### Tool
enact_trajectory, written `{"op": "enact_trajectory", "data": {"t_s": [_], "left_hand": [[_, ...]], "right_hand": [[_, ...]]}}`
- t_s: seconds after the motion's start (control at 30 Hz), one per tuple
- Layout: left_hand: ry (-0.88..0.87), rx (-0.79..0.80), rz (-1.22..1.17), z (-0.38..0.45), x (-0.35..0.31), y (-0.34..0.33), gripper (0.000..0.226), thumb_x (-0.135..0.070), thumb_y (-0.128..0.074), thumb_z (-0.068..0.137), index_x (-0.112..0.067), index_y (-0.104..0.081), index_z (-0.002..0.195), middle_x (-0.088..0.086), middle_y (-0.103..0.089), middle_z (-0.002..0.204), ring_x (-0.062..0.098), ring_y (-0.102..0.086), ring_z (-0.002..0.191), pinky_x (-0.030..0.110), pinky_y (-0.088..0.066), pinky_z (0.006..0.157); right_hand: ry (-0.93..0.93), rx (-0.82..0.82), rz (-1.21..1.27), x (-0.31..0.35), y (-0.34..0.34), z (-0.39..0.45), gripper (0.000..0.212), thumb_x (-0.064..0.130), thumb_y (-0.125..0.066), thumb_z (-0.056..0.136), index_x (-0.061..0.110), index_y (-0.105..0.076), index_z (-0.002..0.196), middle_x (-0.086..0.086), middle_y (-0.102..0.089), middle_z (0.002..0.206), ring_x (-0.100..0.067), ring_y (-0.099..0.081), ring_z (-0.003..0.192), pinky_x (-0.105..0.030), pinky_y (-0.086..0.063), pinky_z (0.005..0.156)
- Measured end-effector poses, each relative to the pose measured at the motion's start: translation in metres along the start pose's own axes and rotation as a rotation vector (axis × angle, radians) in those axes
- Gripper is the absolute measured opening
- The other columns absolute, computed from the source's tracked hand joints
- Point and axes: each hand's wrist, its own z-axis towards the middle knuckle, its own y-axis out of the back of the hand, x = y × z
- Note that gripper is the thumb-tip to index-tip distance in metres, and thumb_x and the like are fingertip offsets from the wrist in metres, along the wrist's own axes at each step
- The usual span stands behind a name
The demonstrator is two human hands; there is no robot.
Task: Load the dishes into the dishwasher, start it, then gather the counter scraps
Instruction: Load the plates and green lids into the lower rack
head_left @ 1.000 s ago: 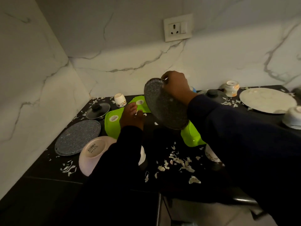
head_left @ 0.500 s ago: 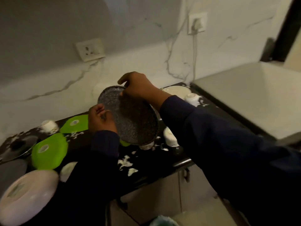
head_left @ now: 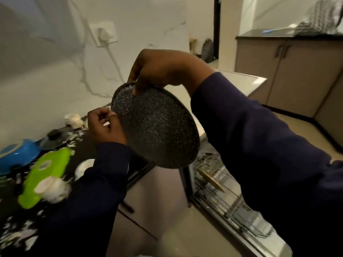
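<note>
Plate carried tilted toward open dishwasher rack, speckled dark, held in the air past the table edge.
Right hand pinches the rim at 12 o'clock, fingers curled over the edge; left hand sits at the rim's 9 o'clock, fingers loosely curled, contact unclear. Rack lies at 5 o'clock of the plate. Best to keep the pinch firm, turn the plate upright on edge, and lower it between the tines without knocking the dish already inside. Green lid, blue bowl and scraps wait on the table.
</note>
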Motion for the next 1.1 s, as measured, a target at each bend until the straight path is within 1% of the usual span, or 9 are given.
{"op": "enact_trajectory", "data": {"t_s": [0.1,0.2,0.3,0.4,0.6,0.77,0.87,0.97,1.1], "left_hand": [[0.056,0.081,-0.031,-0.051,-0.009,-0.07,0.01,-0.004,-0.05,0.088,-0.014,-0.051,0.089,-0.013,-0.046,0.081,-0.018,-0.049,0.067,0.003,-0.039,0.065],[0.106,0.167,-0.022,-0.102,-0.013,-0.121,0.01,-0.011,-0.053,0.086,-0.01,-0.054,0.096,-0.012,-0.049,0.076,-0.018,-0.05,0.062,0.001,-0.04,0.061],[0.175,0.271,0.033,-0.144,-0.007,-0.158,0.011,-0.012,-0.056,0.085,-0.01,-0.055,0.096,0.004,-0.055,0.083,-0.006,-0.052,0.062,0.001,-0.039,0.058],[0.264,0.43,0.105,-0.18,0.002,-0.194,0.01,-0.008,-0.055,0.087,-0.016,-0.054,0.092,0.006,-0.054,0.087,0.012,-0.05,0.073,0.013,-0.044,0.065],[0.374,0.658,0.301,-0.232,0.06,-0.254,0.013,-0.007,-0.055,0.086,-0.011,-0.063,0.095,0.011,-0.065,0.088,0.025,-0.059,0.079,0.034,-0.049,0.079],[0.517,0.716,0.314,-0.282,0.133,-0.284,0.018,-0.001,-0.049,0.089,-0.016,-0.058,0.087,0.002,-0.059,0.087,0.018,-0.055,0.084,0.027,-0.041,0.077],[0.631,0.664,0.299,-0.305,0.182,-0.291,0.025,0.002,-0.046,0.09,-0.019,-0.055,0.081,0.003,-0.06,0.086,0.015,-0.055,0.079,0.022,-0.045,0.074],[0.649,0.62,0.278,-0.32,0.222,-0.295,0.028,0.003,-0.045,0.09,-0.02,-0.055,0.079,-0.006,-0.059,0.081,0.004,-0.056,0.077,0.008,-0.046,0.066],[0.581,0.599,0.285,-0.324,0.262,-0.299,0.037,0.006,-0.044,0.09,-0.028,-0.055,0.079,-0.011,-0.059,0.082,-0.01,-0.059,0.071,0.011,-0.046,0.072]], "right_hand": [[-0.08,0.067,-0.12,-0.063,0.043,-0.04,0.028,0.02,-0.07,0.08,0.014,-0.07,0.107,-0.001,-0.069,0.101,-0.016,-0.065,0.089,-0.036,-0.056,0.084],[-0.183,0.146,-0.187,-0.13,0.072,-0.069,0.031,0.025,-0.068,0.082,0.016,-0.068,0.111,0.002,-0.066,0.104,-0.012,-0.061,0.087,-0.031,-0.053,0.084],[-0.285,0.196,-0.166,-0.194,0.084,-0.088,0.029,0.023,-0.069,0.081,0.014,-0.069,0.109,0.002,-0.065,0.098,-0.012,-0.06,0.083,-0.026,-0.05,0.072],[-0.399,0.202,-0.129,-0.261,0.08,-0.101,0.029,0.023,-0.069,0.081,0.012,-0.069,0.108,0.001,-0.064,0.097,-0.015,-0.058,0.087,-0.027,-0.044,0.077],[-0.596,0.071,0.015,-0.391,0.001,-0.108,0.023,0.015,-0.063,0.086,0.006,-0.062,0.108,-0.012,-0.063,0.108,-0.023,-0.058,0.1,-0.032,-0.048,0.087],[-0.696,-0.014,0.118,-0.479,-0.106,-0.107,0.022,0.007,-0.054,0.091,0.002,-0.056,0.113,-0.014,-0.061,0.11,-0.028,-0.058,0.104,-0.037,-0.049,0.09],[-0.7,-0.058,0.149,-0.518,-0.168,-0.107,0.023,0.009,-0.05,0.094,0.007,-0.054,0.116,-0.011,-0.063,0.11,-0.024,-0.06,0.099,-0.029,-0.05,0.083],[-0.656,-0.083,0.212,-0.541,-0.222,-0.102,0.028,0.009,-0.05,0.095,0.009,-0.053,0.123,-0.01,-0.063,0.112,-0.021,-0.061,0.099,-0.024,-0.049,0.08],[-0.61,-0.052,0.26,-0.552,-0.284,-0.093,0.033,0.014,-0.051,0.094,0.014,-0.049,0.127,-0.006,-0.06,0.118,-0.02,-0.059,0.104,-0.02,-0.039,0.078]]}}
